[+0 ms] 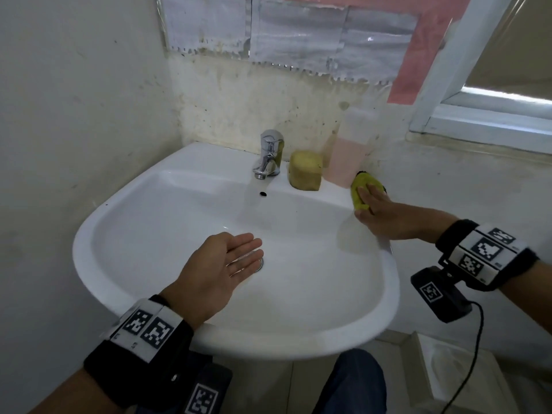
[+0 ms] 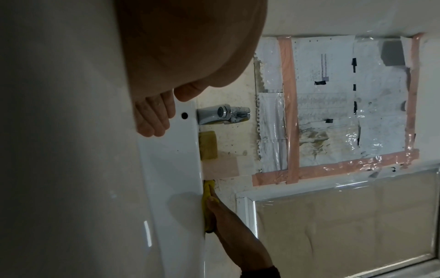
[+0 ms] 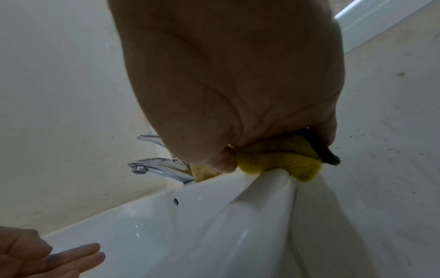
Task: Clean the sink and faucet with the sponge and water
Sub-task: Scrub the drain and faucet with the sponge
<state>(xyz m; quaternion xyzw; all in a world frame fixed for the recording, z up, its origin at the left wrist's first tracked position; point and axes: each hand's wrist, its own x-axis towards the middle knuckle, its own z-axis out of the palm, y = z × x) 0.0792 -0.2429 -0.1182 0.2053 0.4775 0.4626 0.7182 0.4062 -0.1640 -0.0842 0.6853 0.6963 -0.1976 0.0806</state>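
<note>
Gripping the bright yellow sponge against the white ceramic sink's far right rim, the right hand likely needed firm, flat strokes, while the left hand hovered open.

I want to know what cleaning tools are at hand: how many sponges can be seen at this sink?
2. One yellow sponge under the right hand on the sink's right rim; one tan sponge on the back ledge beside the faucet.
</note>
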